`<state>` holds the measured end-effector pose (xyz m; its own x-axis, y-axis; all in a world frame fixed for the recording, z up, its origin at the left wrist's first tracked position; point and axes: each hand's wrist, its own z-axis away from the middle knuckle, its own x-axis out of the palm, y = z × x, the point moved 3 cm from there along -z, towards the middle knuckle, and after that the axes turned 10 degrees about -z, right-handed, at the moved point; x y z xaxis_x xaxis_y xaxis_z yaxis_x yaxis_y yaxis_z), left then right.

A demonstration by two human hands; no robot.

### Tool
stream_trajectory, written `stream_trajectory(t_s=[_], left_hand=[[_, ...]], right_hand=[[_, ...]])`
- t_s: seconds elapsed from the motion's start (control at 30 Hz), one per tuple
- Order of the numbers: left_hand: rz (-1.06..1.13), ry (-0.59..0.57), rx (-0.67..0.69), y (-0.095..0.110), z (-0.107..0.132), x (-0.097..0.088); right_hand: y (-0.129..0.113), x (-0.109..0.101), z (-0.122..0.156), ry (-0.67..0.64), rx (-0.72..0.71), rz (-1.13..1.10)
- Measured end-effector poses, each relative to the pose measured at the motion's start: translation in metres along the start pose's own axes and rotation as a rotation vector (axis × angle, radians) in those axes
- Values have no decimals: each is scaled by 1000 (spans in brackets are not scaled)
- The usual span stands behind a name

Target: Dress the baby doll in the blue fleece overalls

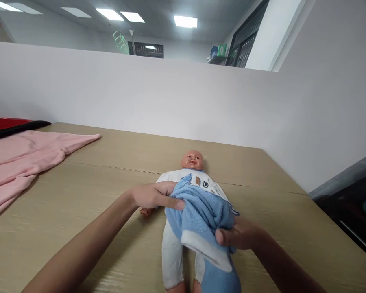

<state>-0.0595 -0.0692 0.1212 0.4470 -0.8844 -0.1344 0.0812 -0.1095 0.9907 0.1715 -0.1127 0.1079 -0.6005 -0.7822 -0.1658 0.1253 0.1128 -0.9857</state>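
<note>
A baby doll (192, 159) lies on its back, head away from me, in a white top (204, 179) with a printed front and white trousers (172, 256). Bunched over its belly and hips is a light blue fleece garment (201, 207) with a white band at one end. My left hand (158, 195) grips the garment's left side, thumb on top and fingers partly hidden by cloth. On the other side, my right hand (239, 234) pinches the fabric near the white band, its fingers mostly behind the cloth. One blue part hangs past the doll's leg at the bottom edge.
Pink clothing (27, 162) is spread on the left of the tan table (110, 175). Behind it are a black edge (21, 128) and a red object (7, 122). A white partition (140, 97) borders the far side; a dark item (350, 211) stands beyond the right edge.
</note>
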Motion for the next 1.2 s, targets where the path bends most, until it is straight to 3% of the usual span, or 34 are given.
stream_trajectory(t_s=[0.1, 0.3, 0.37, 0.5, 0.57, 0.73, 0.87, 1.0, 1.2], left_hand=[[2, 18, -61, 0, -2, 1], [-128, -270, -56, 4, -2, 17], [-160, -250, -53, 6, 0, 21], [-208, 125, 12, 11, 14, 26], [-216, 280, -22, 10, 26, 38], [-140, 640, -141, -4, 51, 104], [-131, 891, -199, -37, 60, 157], [-222, 991, -303, -72, 67, 181], [-341, 1031, -340, -89, 65, 172]], right_hand=[[-19, 1, -5, -76, -40, -66], [-37, 8, -6, -69, -34, -127], [-36, 9, -3, -38, -40, -80], [-28, 8, 8, 187, -45, 155], [-21, 12, 17, 316, -17, 199], [-3, 47, 41, 528, -12, 175], [7, 78, 47, 611, -30, 300], [17, 94, 40, 519, 26, 421], [37, 93, 26, 521, 80, 543]])
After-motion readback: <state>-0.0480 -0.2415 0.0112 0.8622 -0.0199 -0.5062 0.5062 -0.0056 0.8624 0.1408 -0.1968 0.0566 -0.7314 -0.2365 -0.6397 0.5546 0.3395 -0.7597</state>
